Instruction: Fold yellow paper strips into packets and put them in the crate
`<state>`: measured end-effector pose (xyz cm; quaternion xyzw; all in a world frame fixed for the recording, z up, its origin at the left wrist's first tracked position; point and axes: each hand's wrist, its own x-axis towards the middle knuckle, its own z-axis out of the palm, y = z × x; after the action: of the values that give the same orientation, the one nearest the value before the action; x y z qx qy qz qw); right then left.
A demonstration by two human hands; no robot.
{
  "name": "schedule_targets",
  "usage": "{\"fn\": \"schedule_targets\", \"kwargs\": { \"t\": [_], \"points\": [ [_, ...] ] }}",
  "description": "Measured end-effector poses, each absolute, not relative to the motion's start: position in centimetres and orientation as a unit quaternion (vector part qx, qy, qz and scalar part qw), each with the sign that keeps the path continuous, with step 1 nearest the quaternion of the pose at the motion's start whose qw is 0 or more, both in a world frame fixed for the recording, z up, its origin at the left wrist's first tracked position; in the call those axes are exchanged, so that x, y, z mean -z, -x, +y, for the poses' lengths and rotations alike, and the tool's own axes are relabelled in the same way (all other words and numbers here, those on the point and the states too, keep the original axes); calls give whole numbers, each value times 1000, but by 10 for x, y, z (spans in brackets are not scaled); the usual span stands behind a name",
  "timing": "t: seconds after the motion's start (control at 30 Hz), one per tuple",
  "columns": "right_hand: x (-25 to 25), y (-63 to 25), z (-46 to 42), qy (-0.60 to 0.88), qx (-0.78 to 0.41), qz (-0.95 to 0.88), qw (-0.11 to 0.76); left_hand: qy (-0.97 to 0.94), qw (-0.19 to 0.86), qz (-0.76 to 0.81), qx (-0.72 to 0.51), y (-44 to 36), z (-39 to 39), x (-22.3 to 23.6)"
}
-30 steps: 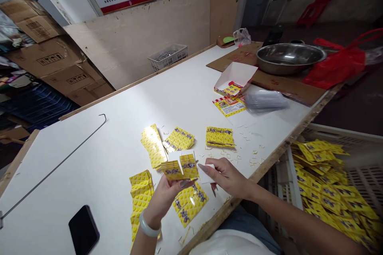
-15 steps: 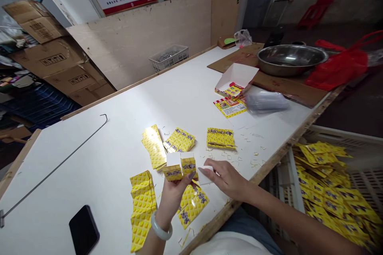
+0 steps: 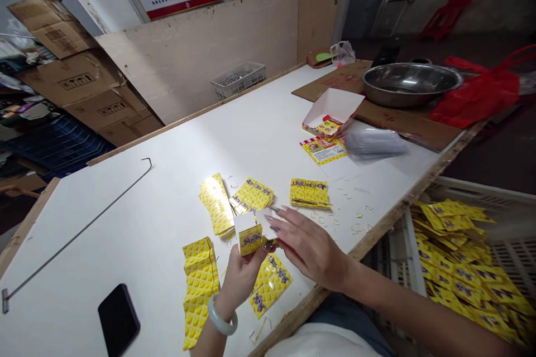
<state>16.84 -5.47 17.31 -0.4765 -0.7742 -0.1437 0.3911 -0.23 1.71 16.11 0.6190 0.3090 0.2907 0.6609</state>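
My left hand [image 3: 245,273], with a pale bangle at its wrist, is closed round a folded yellow printed card [image 3: 251,239] whose white backing shows at the top. My right hand [image 3: 312,242] reaches over the card's right side, fingers long and nearly straight, fingertips on the white part; its thumb is hidden. Below my hands lie yellow cards with purple print [image 3: 270,287]. A long folded yellow strip [image 3: 198,293] lies left of my left wrist. Beyond the hands are a yellow stack [image 3: 216,203], a second stack [image 3: 252,196] and a third [image 3: 310,193].
At the right, a white crate [image 3: 419,268] holds many yellow pieces. A phone [image 3: 118,318] and a long metal rod [image 3: 79,228] lie at left. An open box [image 3: 335,106], clear plastic sleeves [image 3: 374,142] and a steel basin [image 3: 412,86] stand at back right. Paper scraps litter the table.
My right hand has moved up and left onto the card's right side. The card in my left hand has turned, and its two yellow parts now show mostly as one.
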Motion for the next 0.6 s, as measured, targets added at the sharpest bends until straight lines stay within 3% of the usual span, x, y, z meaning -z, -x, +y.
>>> {"fn": "schedule_targets", "kwargs": {
  "t": [0.17, 0.43, 0.6],
  "points": [
    [-150, -165, -57, 415, 249, -793, 370, -652, 581, 372, -313, 2, 15, -165],
    [-179, -164, -58, 559, -83, -662, 492, -698, 573, 336, -267, 11, 23, -162],
    [-198, -168, -63, 575, -133, -698, 406, -751, 538, 307, -230, 15, 26, -158]
  ]
}}
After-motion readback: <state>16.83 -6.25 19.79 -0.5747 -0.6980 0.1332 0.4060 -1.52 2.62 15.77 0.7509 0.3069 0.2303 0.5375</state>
